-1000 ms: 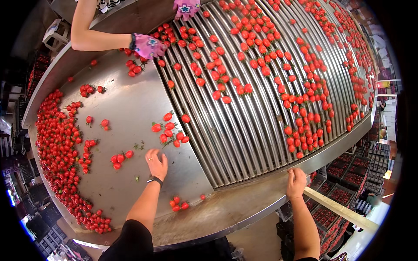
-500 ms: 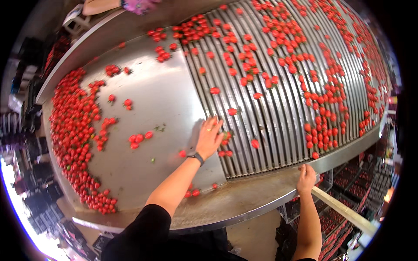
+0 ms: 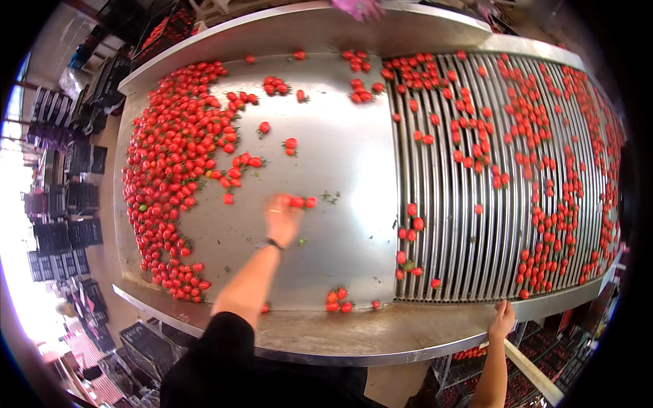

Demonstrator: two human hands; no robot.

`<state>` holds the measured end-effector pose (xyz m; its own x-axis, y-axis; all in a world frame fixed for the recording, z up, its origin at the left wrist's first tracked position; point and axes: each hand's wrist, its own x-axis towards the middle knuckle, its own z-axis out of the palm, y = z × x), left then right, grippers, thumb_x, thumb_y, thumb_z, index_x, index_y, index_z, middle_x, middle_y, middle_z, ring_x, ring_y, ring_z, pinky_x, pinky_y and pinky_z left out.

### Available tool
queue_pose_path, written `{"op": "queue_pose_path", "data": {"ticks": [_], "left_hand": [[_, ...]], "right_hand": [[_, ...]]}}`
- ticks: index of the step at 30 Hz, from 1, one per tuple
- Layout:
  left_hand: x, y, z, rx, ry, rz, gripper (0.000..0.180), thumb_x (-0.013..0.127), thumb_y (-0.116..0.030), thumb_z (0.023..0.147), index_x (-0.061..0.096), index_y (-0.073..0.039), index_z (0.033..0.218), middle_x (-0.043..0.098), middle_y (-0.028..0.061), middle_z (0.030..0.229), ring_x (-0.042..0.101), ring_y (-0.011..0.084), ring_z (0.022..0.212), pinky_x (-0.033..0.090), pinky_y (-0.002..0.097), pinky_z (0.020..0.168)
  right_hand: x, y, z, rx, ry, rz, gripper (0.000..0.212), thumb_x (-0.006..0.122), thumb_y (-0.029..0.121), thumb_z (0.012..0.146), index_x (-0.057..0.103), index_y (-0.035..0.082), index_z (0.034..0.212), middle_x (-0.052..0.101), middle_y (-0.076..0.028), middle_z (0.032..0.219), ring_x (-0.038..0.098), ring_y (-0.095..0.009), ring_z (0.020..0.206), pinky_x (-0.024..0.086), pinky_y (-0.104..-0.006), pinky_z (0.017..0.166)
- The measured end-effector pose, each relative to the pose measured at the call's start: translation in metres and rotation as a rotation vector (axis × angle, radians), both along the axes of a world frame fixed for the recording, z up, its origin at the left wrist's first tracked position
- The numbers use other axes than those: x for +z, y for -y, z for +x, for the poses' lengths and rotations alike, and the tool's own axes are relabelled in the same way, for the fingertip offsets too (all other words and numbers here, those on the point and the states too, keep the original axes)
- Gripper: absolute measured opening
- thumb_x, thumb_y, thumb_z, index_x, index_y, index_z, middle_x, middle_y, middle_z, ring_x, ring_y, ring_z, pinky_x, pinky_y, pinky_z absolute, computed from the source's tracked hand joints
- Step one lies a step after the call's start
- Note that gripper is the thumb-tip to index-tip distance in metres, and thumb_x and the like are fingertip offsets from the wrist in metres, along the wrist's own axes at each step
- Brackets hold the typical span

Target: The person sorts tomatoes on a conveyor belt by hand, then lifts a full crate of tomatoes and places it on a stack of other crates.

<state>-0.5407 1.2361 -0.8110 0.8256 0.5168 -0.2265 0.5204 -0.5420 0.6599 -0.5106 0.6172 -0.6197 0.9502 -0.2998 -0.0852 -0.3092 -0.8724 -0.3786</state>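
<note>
My left hand (image 3: 282, 221), blurred by motion and wearing a ring and a dark wristband, is over the smooth steel tray (image 3: 340, 251). A few red cherry tomatoes (image 3: 303, 202) lie right at its fingertips; whether its fingers close on any is unclear. To the right, my right hand (image 3: 502, 321) is closed at the near metal rim (image 3: 449, 340), beside the rollers; anything inside it is hidden. A big heap of cherry tomatoes (image 3: 173, 163) covers the tray's left end. More tomatoes (image 3: 554, 224) are spread across the roller conveyor (image 3: 456, 251).
A raised metal wall (image 3: 306, 30) runs along the far side, with another person's purple-gloved hand (image 3: 358, 8) above it. Dark stacked crates (image 3: 51, 238) stand at left. Below the right rim are a pale bar (image 3: 534, 370) and crates of tomatoes (image 3: 568, 333).
My left hand has moved left from the roller edge to tomatoes on the tray. The view has shifted, showing more of the left end. My right hand stays at the rim.
</note>
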Motion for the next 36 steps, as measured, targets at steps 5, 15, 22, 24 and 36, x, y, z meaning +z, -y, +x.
{"op": "queue_pose_path", "data": {"ticks": [5,15,22,24,36], "left_hand": [[0.052,0.070,0.018,-0.477,0.307,0.398,0.035,0.052,-0.021,0.075,0.053,-0.011,0.108,0.047,0.0143,0.116,0.037,0.0321,0.116,0.030,0.0437,0.098],[0.091,-0.330,-0.087,0.669,-0.377,0.633,0.063,0.051,-0.052,0.079,0.038,-0.018,0.130,0.027,0.0158,0.138,0.025,0.0375,0.125,0.024,0.0486,0.100],[0.017,-0.320,-0.088,0.522,-0.088,0.436,0.056,0.051,-0.045,0.082,0.046,-0.006,0.121,0.035,0.0223,0.128,0.033,0.0356,0.118,0.030,0.0411,0.097],[0.003,-0.290,-0.069,0.343,-0.019,0.387,0.051,0.054,-0.040,0.081,0.048,-0.004,0.117,0.037,0.0218,0.127,0.035,0.0356,0.116,0.030,0.0401,0.097],[0.029,-0.316,-0.005,0.428,-0.195,0.690,0.056,0.048,-0.046,0.083,0.038,-0.017,0.130,0.031,0.0143,0.136,0.026,0.0387,0.124,0.024,0.0514,0.098]], "right_hand": [[-0.004,0.010,-0.007,-0.019,-0.003,0.007,0.036,0.042,0.027,0.092,0.053,-0.003,0.074,0.055,-0.008,0.066,0.053,-0.016,0.063,0.043,-0.0291,0.062],[-0.020,0.050,-0.014,-0.059,0.102,0.008,0.036,0.043,0.029,0.092,0.054,-0.001,0.076,0.054,-0.007,0.064,0.052,-0.014,0.060,0.042,-0.0279,0.057],[-0.040,0.065,-0.013,-0.027,0.091,-0.027,0.035,0.043,0.030,0.092,0.051,-0.001,0.079,0.051,-0.004,0.063,0.048,-0.011,0.058,0.042,-0.0271,0.056],[-0.037,0.068,-0.013,-0.023,0.089,-0.038,0.035,0.043,0.030,0.092,0.052,-0.001,0.078,0.051,-0.004,0.063,0.048,-0.011,0.057,0.042,-0.0276,0.056],[-0.028,-0.007,-0.008,-0.031,0.058,-0.135,0.038,0.042,0.028,0.091,0.050,-0.001,0.069,0.050,-0.007,0.058,0.050,-0.015,0.054,0.041,-0.0287,0.055]]}}
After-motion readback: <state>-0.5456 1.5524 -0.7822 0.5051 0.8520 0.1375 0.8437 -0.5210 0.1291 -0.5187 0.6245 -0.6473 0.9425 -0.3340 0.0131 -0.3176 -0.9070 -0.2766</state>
